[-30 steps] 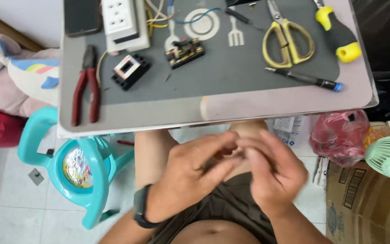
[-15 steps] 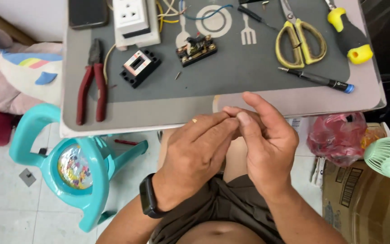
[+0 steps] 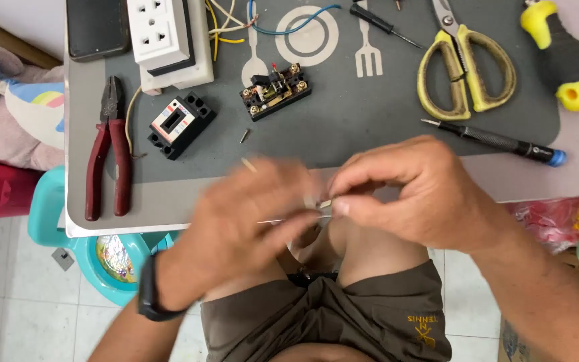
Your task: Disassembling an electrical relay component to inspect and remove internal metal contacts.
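My left hand and my right hand meet over the near edge of the small table. Between their fingertips is a tiny pale metal part; the right thumb and forefinger pinch it, and the blurred left fingers touch it too. On the grey mat behind them lie an opened black switch base with brass terminals, a black cover piece, a loose screw and a thin black screwdriver with a blue cap.
Red-handled pliers lie at the left. A white socket block with wires, a phone, yellow scissors and a yellow-black screwdriver handle sit at the back. A teal child's stool stands on the floor.
Both hands have risen toward the table edge and now overlap it. The view has shifted closer to the tabletop. The left hand is moving and blurred.
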